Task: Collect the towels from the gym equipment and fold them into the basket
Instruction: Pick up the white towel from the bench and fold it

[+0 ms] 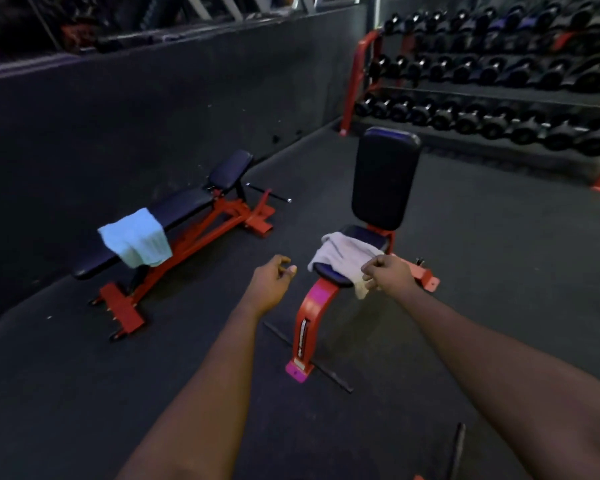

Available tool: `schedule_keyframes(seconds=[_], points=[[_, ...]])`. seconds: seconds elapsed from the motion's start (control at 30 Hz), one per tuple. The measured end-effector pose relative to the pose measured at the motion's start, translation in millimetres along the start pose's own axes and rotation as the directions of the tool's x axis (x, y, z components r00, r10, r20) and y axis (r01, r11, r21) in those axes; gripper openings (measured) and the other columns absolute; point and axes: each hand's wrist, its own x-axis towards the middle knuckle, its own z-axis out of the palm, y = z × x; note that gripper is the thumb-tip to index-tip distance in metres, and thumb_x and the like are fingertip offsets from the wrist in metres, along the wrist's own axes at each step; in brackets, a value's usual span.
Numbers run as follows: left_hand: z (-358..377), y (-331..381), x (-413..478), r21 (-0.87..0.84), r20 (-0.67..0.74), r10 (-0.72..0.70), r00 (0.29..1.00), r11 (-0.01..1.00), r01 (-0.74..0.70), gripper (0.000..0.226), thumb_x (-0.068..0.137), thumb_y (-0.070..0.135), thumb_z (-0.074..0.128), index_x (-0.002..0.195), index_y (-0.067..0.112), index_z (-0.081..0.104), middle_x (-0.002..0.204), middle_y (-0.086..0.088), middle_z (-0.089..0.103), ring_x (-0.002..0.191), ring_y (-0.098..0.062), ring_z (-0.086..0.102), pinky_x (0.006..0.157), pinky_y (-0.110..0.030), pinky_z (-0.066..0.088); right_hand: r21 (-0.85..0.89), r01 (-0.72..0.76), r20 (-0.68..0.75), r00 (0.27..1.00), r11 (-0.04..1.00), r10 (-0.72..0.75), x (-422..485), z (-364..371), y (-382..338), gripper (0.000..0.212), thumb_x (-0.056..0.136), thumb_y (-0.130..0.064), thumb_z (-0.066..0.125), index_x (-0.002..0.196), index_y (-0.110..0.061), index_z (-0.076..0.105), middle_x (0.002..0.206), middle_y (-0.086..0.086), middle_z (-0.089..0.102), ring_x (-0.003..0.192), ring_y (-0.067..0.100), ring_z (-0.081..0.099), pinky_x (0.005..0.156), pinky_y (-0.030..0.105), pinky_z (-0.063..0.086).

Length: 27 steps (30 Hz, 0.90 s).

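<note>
Our right hand is curled into a loose fist at the near edge of the grey towel, fingers apparently pinching a fold of it, though the blur keeps us from being sure the cloth is truly caught. Our left hand hangs in the air just left of the seat, fingers half-curled with thumb near forefinger, holding nothing.

That grey towel lies crumpled across the seat pad of the upright bench, one corner drooping over the front edge. A second, light blue towel is draped over the flat bench further left, by the wall. No basket shows in our view, and the dumbbell rack stands well beyond.

We judge the collecting has barely begun. Risks from here: a shallow pinch could let the towel slide off to the floor when we lift; the hanging corner might snag on the red frame. We could also walk off and forget the blue one.
</note>
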Motion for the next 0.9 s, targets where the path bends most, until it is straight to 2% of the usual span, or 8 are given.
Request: schedule_keyframes(seconds=[0.2,0.33,0.47,0.6,0.67,0.73,0.8,0.9], points=[[43.1,21.7,112.3,-0.003,0.08,0.017,0.997,1.0,-0.017,0.033,0.096,0.031,0.056,0.122,0.011,0.059,0.106,-0.009,0.069,0.092,-0.014,0.06,0.08,-0.024,0.043,-0.047,-0.075,-0.042,0.996,0.996,0.073,100.9,-33.3,10.8,0.009,0.086,-0.012,0.065,0.087,-0.006,0.071,0.083,0.011,0.074,0.07,0.026,0.073,0.054,0.024,0.05],[74.3,14.1,201.8,0.008,0.137,0.014,0.99,1.0,-0.015,0.031,0.095,0.031,0.056,0.119,0.01,0.06,0.107,-0.009,0.068,0.091,-0.013,0.059,0.078,-0.022,0.04,-0.049,-0.146,-0.075,0.987,0.988,0.143,187.9,-38.6,24.9,0.007,0.085,-0.011,0.068,0.089,-0.006,0.071,0.087,0.011,0.073,0.074,0.026,0.073,0.066,0.031,0.059],[101.9,6.9,284.1,0.008,0.205,-0.02,0.979,1.0,0.019,0.03,0.095,0.031,0.054,0.116,0.011,0.061,0.105,-0.01,0.07,0.096,-0.021,0.064,0.077,-0.024,0.042,-0.077,-0.205,-0.126,0.973,0.976,0.194,256.3,-47.4,32.6,0.009,0.084,-0.009,0.066,0.087,-0.003,0.072,0.087,0.014,0.074,0.073,0.025,0.073,0.067,0.03,0.059],[137.7,5.3,366.0,0.02,0.276,-0.068,0.959,0.998,0.065,0.033,0.095,0.031,0.054,0.119,0.01,0.061,0.107,-0.013,0.07,0.099,-0.027,0.065,0.081,-0.029,0.048,-0.094,-0.295,-0.112,0.952,0.951,0.285,329.6,-56.5,52.3,0.006,0.084,-0.01,0.067,0.082,-0.008,0.072,0.084,0.01,0.074,0.078,0.022,0.073,0.079,0.038,0.061],[159.0,5.2,393.3,0.022,0.319,-0.096,0.943,0.995,0.094,0.033,0.095,0.032,0.054,0.12,0.01,0.06,0.106,-0.014,0.069,0.098,-0.027,0.065,0.079,-0.028,0.047,-0.132,-0.328,-0.09,0.944,0.935,0.318,359.5,-60.5,65.9,0.005,0.083,-0.014,0.069,0.081,-0.012,0.072,0.084,0.007,0.074,0.081,0.021,0.071,0.075,0.036,0.059],[185.9,0.1,416.4,0.037,0.363,-0.143,0.921,0.99,0.139,0.034,0.095,0.034,0.053,0.12,0.013,0.06,0.106,-0.013,0.068,0.098,-0.026,0.064,0.08,-0.029,0.048,-0.167,-0.361,-0.068,0.933,0.918,0.354,391.8,-62.5,84.9,0.004,0.082,-0.017,0.07,0.081,-0.014,0.073,0.088,0.004,0.074,0.084,0.019,0.068,0.067,0.029,0.052],[219.0,-10.3,436.4,0.052,0.374,-0.19,0.908,0.982,0.184,0.033,0.094,0.036,0.054,0.12,0.015,0.06,0.107,-0.011,0.069,0.099,-0.025,0.064,0.083,-0.031,0.049,-0.205,-0.385,-0.016,0.921,0.9,0.39,426.8,-63.1,110.7,0.002,0.082,-0.018,0.073,0.081,-0.017,0.071,0.093,0.003,0.073,0.089,0.017,0.066,0.067,0.026,0.046],[274.2,-30.0,453.9,0.063,0.372,-0.295,0.88,0.954,0.293,0.032,0.095,0.038,0.054,0.119,0.017,0.059,0.105,-0.007,0.067,0.097,-0.022,0.063,0.079,-0.029,0.047,-0.286,-0.441,0.103,0.868,0.851,0.485,477.6,-58.1,163.2,0.021,0.083,-0.021,0.074,0.102,-0.02,0.067,0.103,0.002,0.066,0.088,0.015,0.061,0.061,0.021,0.042]])
